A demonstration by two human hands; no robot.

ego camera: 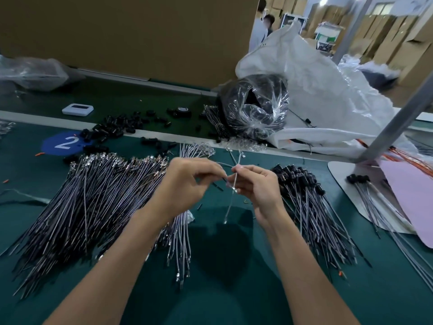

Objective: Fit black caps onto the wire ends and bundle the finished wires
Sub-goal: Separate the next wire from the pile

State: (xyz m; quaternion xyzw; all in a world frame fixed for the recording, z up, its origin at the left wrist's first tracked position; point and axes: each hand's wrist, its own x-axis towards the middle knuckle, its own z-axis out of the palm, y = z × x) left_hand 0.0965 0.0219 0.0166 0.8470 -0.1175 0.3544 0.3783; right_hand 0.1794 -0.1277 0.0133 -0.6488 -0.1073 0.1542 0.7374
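- Hands meet close together above the belt (222,277), fingertips nearly touching.
- Right hand (255,186) pinches a thin wire (230,202) between thumb and fingers; the wire hangs down from the grip, and its metal tip ends just above the belt.
- Left hand (189,181) has its fingers curled and pinches at the same wire, just beside the right fingers. A small dark piece shows at its fingertips, too small to tell what it is.
- Bare wires (93,195) lie in a broad fanned pile left of the hands, metal ends pointing away.
- A smaller bunch (180,245) lies under the left wrist.
- Capped wires (311,207) lie in a pile just right of the right hand, black caps at the far end.
- More capped wires (365,191) rest on a white board (346,184) further right, beside a pink sheet (412,195).
- Loose caps (110,130) are scattered beyond the bare wires, near a blue sticker (64,143) marked 2.
- A clear bag (255,106) of black parts leans against a white sack (316,90) at the far side.
- A white device (77,109) sits far left.
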